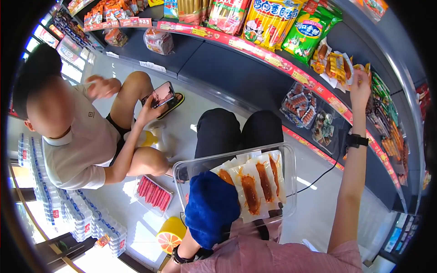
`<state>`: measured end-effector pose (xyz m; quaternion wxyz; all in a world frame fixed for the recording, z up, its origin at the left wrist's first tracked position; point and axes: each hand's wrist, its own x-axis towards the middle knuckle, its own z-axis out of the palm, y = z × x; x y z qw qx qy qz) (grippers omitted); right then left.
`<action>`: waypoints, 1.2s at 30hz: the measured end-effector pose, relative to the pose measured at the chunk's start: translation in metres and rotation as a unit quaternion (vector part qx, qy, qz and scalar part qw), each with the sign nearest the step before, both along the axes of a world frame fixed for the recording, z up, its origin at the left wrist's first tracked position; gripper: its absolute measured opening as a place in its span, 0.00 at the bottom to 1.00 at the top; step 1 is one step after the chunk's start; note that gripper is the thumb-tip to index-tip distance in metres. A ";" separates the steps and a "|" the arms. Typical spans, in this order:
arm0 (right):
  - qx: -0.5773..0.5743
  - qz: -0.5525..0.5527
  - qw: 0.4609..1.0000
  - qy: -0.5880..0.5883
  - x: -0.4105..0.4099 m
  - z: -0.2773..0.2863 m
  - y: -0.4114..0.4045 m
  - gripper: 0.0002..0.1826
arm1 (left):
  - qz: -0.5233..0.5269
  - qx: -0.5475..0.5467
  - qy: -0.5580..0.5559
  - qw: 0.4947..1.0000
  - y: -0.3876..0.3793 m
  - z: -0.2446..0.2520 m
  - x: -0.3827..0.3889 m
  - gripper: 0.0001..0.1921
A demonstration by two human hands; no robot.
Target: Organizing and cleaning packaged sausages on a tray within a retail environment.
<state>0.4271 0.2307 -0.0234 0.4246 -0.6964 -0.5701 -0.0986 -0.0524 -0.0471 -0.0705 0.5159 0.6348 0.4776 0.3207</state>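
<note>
My right hand (360, 83) reaches onto the shelf at the upper right, its fingers closed around the edge of a yellow sausage packet (367, 69). Beside it lie more sausages in yellow-and-white wrappers (336, 66). A dark blue cloth (212, 208) covers my left hand (188, 243), of which only the wrist end shows, so its fingers are hidden. The cloth rests over the left part of a clear plastic tray (290, 163) on my lap. In that tray lie several vacuum-packed sausages (251, 194) in reddish sauce.
Large sausage bags (271, 22) stand along the upper shelf (218, 36). Clear bins of wrapped snacks (300, 104) sit below. At left crouches a person (82, 136) holding a phone (163, 95). A tray of red sausages (153, 194), a yellow stool (170, 233) and bottled-water packs (75, 211) stand on the floor.
</note>
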 end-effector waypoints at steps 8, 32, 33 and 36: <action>-0.085 -0.017 0.992 -0.088 0.046 -0.062 0.019 0.15 | 0.000 0.012 -0.013 1.000 -0.002 -0.001 0.011 0.14; -0.316 0.549 0.639 0.437 -0.266 0.007 -0.275 0.30 | 0.075 0.079 0.136 0.985 0.031 0.029 0.050 0.15; -0.305 0.545 0.661 0.417 -0.266 0.005 -0.275 0.31 | 0.078 0.078 0.139 0.984 0.032 0.030 0.049 0.15; -0.291 0.539 0.684 0.395 -0.265 0.010 -0.268 0.31 | 0.081 0.076 0.152 0.982 0.035 0.032 0.046 0.15</action>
